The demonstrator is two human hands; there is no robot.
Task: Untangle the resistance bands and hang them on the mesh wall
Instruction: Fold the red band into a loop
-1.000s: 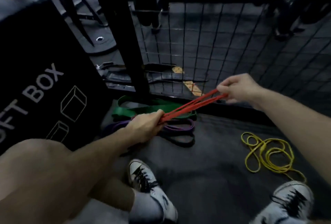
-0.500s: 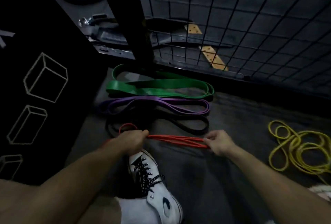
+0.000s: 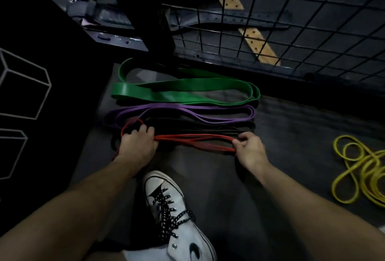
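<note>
The red band [image 3: 194, 141] is lying low over the dark floor [image 3: 291, 135], stretched in several strands between both hands. The left hand [image 3: 138, 145] is gripping its left end, fingers [image 3: 145, 130] curled round the strands, with a loop of the band arching up behind the knuckles. The right hand [image 3: 251, 148] is pinching the right end, fingertips closed on the strands.

Beyond the red band, three further bands are lying folded flat in parallel rows: a black band [image 3: 208, 128] nearest the hands, a purple band [image 3: 187, 111] behind it, and a wide green band [image 3: 183, 89] closest to the mesh wall [image 3: 291, 21]. The black band is dim and its outline is hard to follow. A yellow band [image 3: 362, 173] is lying in loose tangled coils on the floor, well apart to the right.

The mesh wall is standing at the far edge of the floor, beside a black upright post [image 3: 141, 6]. A black box [image 3: 41, 62] printed with white cube outlines is standing at the left. A white laced shoe [image 3: 173, 215] is resting on the floor between the forearms.
</note>
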